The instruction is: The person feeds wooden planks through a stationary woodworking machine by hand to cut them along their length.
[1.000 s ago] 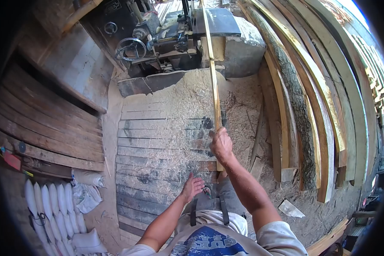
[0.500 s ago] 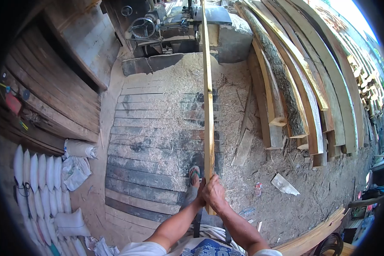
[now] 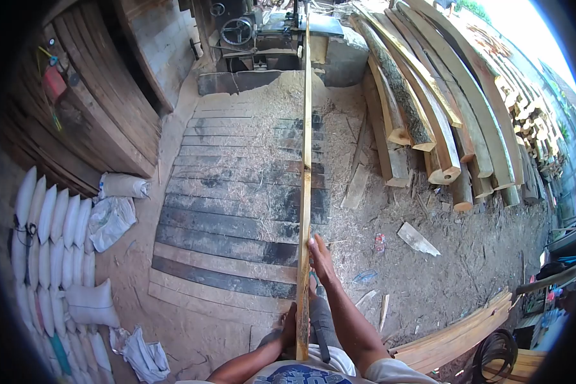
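The long, narrow yellow-brown wooden strip stretches from the waist to the dark metal machine; straight, even support suits it. The right hand, fingers extended, lies open alongside; the left hand's closure, partly hidden, I cannot tell.

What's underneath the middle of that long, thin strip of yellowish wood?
Beneath the long, thin strip of yellowish wood are dark wooden floor planks, with pale wood shavings scattered over them. The strip covers a narrow line of planks, so what lies there is hidden.
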`<state>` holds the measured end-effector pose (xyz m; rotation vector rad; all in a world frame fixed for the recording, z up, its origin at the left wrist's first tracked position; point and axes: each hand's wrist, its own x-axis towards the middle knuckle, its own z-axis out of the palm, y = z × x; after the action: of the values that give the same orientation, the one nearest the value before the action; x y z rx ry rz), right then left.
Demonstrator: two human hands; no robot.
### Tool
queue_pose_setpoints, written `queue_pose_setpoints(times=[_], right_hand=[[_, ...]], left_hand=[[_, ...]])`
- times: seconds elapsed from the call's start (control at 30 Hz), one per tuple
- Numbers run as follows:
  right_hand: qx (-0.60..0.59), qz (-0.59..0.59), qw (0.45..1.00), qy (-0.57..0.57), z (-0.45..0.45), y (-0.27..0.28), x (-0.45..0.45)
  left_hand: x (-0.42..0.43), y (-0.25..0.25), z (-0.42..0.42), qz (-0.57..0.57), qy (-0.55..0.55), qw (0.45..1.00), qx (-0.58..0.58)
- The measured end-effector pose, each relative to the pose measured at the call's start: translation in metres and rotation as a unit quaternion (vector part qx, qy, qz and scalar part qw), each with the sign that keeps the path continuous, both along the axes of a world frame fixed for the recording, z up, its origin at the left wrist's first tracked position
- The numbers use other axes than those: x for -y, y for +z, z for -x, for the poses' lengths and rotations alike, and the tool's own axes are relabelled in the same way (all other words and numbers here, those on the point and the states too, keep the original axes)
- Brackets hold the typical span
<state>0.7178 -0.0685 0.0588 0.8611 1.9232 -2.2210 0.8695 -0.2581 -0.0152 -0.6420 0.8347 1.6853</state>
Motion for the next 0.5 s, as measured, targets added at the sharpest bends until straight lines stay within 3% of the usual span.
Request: queue_pose_setpoints(times=[0.1, 0.23, 0.27, 0.4, 0.5], right_hand=[[-0.032, 0.132, 0.991, -0.008, -0.026, -0.007, 0.037], [-0.05, 0.08, 0.995, 0.025, -0.086, -0.024, 0.07], [-0.037, 0.135, 0.99, 0.015, -0.107, -0.025, 0.079], [-0.073, 0.091, 0.993, 0.011, -0.212, -0.024, 0.126], [-0.08, 0.064, 0.995, 0.001, -0.294, -0.04, 0.158]], left_hand=[[0.04, -0.005, -0.086, 0.021, 0.019, 0.998, -0.057], [0.083, -0.01, -0.176, 0.03, 0.017, 0.997, -0.065], [0.092, -0.008, -0.196, 0.044, 0.011, 0.997, -0.059], [0.125, 0.018, -0.291, 0.044, 0.014, 0.998, -0.046], [0.161, -0.004, -0.379, 0.051, 0.026, 0.998, 0.007]])
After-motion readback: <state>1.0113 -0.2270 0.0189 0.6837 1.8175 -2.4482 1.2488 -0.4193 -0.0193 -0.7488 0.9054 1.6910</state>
